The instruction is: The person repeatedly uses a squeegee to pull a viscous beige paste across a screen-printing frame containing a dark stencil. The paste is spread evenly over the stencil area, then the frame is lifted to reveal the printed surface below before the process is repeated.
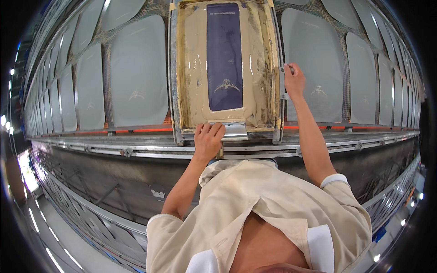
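Note:
A screen-printing frame (276,111) lies in front of me, with beige ink smeared around a dark purple printing area (224,50). This area carries a pale crest near its lower end. At the frame's near end my left hand (209,139) is closed around a squeegee (236,132) with a shiny metal blade. The blade rests by the near band of ink. On the frame's right side my right hand (295,81) has its fingers curled at a metal side bracket (282,93); part of the grip is hidden behind the fingers.
Long rows of grey shaped pieces (139,73) extend to the left, and more grey pieces (313,63) lie to the right, some with small pale crests. A metal rail (114,148) runs along the table's near edge, between my body and the frame.

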Demonstrator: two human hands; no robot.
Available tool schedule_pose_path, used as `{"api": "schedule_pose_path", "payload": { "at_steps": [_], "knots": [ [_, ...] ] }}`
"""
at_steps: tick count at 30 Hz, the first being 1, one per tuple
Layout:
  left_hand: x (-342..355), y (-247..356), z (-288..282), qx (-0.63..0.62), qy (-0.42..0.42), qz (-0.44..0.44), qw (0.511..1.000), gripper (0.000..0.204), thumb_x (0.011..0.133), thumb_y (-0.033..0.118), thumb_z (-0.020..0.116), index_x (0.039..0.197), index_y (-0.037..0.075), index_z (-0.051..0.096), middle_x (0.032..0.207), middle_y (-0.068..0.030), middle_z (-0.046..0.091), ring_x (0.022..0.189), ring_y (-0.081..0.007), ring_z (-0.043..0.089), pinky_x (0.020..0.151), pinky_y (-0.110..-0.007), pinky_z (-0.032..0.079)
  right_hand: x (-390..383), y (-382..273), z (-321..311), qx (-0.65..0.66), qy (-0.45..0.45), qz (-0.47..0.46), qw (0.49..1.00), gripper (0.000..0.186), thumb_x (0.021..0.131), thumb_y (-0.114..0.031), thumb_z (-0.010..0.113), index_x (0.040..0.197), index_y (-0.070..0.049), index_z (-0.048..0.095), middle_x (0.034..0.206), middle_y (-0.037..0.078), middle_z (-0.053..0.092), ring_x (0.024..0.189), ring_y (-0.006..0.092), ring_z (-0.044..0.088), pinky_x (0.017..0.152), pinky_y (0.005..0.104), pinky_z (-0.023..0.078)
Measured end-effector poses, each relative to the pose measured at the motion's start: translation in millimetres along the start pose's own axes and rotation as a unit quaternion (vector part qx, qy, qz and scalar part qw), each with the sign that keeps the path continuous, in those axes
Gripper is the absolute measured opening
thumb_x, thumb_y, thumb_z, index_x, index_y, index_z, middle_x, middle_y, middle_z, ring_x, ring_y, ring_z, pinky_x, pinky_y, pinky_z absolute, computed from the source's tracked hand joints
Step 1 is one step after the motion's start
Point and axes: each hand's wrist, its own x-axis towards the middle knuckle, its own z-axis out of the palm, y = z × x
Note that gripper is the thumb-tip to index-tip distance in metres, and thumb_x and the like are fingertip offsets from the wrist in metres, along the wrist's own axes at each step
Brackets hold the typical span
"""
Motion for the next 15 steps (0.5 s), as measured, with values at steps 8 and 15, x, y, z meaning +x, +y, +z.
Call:
{"api": "schedule_pose_path", "payload": {
  "at_steps": [8,15],
  "knots": [
    [146.9,-90.4,22.7,0.04,0.064,0.047,0.996,0.043,0.059,-0.004,0.065,0.099,0.013,0.066,0.101,0.0011,0.069,0.085,-0.0214,0.06,0.082,-0.04,0.041,25.1,-42.3,-11.9,-0.188,-0.08,-0.062,0.977,0.027,0.095,-0.034,0.065,0.107,-0.011,0.07,0.101,0.013,0.072,0.09,0.0318,0.065,0.079,0.0424,0.051],
    [357.1,-188.2,38.9,0.032,0.105,0.076,0.991,0.024,0.069,0.003,0.068,0.089,0.015,0.072,0.089,-0.0059,0.071,0.084,-0.028,0.066,0.083,-0.043,0.045,142.8,-171.8,73.4,-0.086,-0.184,-0.414,0.887,0.049,0.088,-0.041,0.074,0.125,-0.009,0.067,0.121,0.013,0.068,0.119,0.032,0.058,0.101,0.0433,0.046]
  ]
}}
